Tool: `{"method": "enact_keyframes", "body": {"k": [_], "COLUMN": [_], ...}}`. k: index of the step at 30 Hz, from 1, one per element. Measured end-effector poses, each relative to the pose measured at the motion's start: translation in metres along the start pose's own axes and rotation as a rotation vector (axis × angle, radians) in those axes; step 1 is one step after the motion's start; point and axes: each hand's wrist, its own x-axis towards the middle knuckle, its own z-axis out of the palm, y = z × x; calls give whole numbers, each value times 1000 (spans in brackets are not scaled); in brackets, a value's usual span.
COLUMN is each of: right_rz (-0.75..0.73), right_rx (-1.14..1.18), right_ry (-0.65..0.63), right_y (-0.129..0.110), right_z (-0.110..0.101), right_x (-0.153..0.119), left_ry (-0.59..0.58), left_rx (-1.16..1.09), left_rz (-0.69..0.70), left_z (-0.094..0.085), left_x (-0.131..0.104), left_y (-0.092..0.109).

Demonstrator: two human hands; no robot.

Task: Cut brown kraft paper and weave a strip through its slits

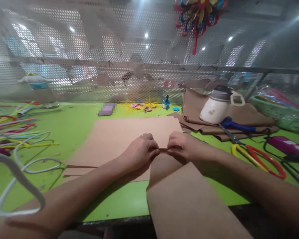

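A long brown paper strip [186,199] runs from the middle of the table down over its front edge. Its far end has a narrow fold, pinched at the left by my left hand [143,149] and at the right by my right hand [180,146]. Fingers and thumb are closed on the paper in both hands, a small gap apart. Under and behind them lies a stack of flat brown sheets [114,139] on the green table [124,199]. The fingertips partly hide the folded edge.
Scissors [251,154], a white bottle [215,106], folded brown material [244,116], a purple tool [287,147] and a green basket [284,114] stand right. Colourful cords [17,136] lie left. A small blue bottle [165,103] is near the perforated screen [109,63]; a blurred person shows beyond.
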Motion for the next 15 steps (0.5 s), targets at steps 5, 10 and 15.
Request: {"method": "enact_keyframes", "body": {"k": [5, 10, 15], "right_rz": [-50, -83, -137], "right_rx": [-77, -106, -112], "right_ry": [-55, -43, 22], "right_y": [6, 8, 8], "right_z": [-5, 0, 15], "right_x": [-4, 0, 8], "left_ry": [-16, 16, 28], "left_rx": [23, 52, 59], "left_rz": [-14, 29, 38], "left_z": [-1, 1, 6], "left_x": [1, 1, 1], "left_y": [2, 1, -1]}}
